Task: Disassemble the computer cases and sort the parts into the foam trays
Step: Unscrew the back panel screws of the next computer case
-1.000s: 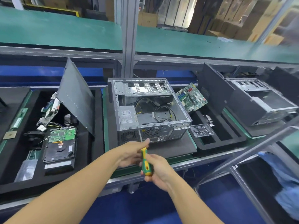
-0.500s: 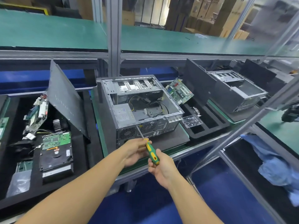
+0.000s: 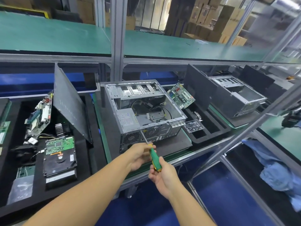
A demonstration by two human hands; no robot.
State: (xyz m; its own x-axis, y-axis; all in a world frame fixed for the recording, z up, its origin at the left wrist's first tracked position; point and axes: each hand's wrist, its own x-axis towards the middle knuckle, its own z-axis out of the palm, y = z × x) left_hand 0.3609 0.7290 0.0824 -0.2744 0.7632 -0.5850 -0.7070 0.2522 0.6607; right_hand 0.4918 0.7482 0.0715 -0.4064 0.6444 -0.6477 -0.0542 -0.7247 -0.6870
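Right hand [image 3: 163,174] grips my screwdriver [image 3: 154,159] handle; left hand [image 3: 140,154] pinches its shaft, tip at twelve o'clock touching the computer case [image 3: 143,110].

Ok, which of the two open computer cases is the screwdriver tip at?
The middle case, right ahead of both hands; its power supply is inside. The other open case sits far right, out of reach.

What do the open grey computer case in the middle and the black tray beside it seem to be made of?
The open grey computer case looks like bare sheet metal: dull silver, with stamped holes and folded edges. The black tray to its right looks like soft matte foam, thick-walled with cut-out pockets, though rigid plastic cannot be ruled out.
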